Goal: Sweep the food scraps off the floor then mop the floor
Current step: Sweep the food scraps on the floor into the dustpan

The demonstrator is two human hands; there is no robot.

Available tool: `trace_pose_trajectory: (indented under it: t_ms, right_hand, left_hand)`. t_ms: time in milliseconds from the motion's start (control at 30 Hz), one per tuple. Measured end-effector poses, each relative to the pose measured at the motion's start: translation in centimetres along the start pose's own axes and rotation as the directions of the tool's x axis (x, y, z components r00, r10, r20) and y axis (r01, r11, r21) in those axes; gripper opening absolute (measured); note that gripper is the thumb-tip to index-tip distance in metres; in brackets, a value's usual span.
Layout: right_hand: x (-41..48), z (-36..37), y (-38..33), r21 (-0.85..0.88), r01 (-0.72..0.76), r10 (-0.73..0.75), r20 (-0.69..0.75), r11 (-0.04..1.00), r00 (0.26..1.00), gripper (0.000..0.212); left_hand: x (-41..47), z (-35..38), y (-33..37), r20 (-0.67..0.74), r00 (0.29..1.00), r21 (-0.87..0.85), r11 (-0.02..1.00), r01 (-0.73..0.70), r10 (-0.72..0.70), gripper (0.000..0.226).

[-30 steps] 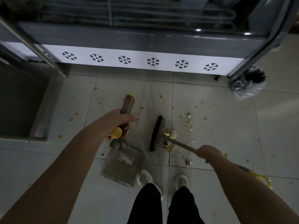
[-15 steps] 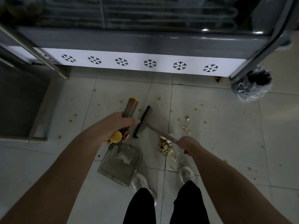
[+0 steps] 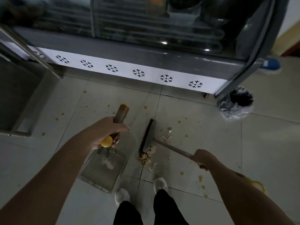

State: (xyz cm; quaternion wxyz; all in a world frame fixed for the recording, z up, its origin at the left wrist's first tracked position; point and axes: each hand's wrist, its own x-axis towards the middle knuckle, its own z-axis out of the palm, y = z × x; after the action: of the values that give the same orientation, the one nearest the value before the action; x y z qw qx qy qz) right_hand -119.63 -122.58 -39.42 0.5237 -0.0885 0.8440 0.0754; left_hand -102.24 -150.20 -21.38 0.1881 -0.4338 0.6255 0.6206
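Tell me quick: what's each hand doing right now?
Left hand: closed around the dustpan handle.
Right hand: closed around the broom handle.

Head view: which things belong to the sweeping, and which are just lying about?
In the job: broom in right hand; dustpan in left hand; food scraps beside the broom.
Lying about: lined bin; display fridge.
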Motion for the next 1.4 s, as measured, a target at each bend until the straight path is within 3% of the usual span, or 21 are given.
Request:
trace_pose_trajectory:
  t_ms: [233, 400, 567, 900, 1200, 1400]
  right_hand:
    - [-3.4, -4.4, 0.9, -0.241, 0.037, -0.106, -0.281, 0.970, 0.954, 0.029]
    - [-4.8, -4.6, 0.5, -0.397, -0.114, -0.070, -0.421, 0.910, 0.904, 0.025]
    - [-4.8, -4.4, 0.9, -0.492, -0.218, -0.049, -0.473, 0.843, 0.880, 0.027]
    - [-2.3, -2.7, 1.6, -0.270, -0.061, -0.012, -0.262, 0.961, 0.965, 0.035]
    - [-4.6, 3.8, 1.3, -0.343, -0.018, -0.014, -0.090, 0.939, 0.996, 0.037]
    - [-7.1, 4.1, 1.8, -0.285, 0.028, -0.060, -0.106, 0.958, 0.993, 0.034]
  left_hand:
    - [-0.5, 4.1, 2.1, 0.036, 0.999, -0.006, 1.000, -0.026, 0.027, 0.015]
    - [-0.7, 5.6, 2.8, 0.119, 0.992, 0.022, 0.999, -0.040, 0.037, 0.022]
    - [-0.3, 6.1, 2.7, 0.150, 0.987, -0.017, 0.999, -0.047, 0.049, 0.025]
    - [1.1, 7.6, 2.2, 0.164, 0.986, 0.000, 0.999, -0.038, 0.037, 0.029]
    - [1.0, 7.9, 1.0, 0.173, 0.984, 0.057, 0.997, -0.052, 0.041, 0.032]
    - [-0.6, 7.5, 1.0, 0.159, 0.986, 0.099, 0.992, -0.074, 0.058, 0.023]
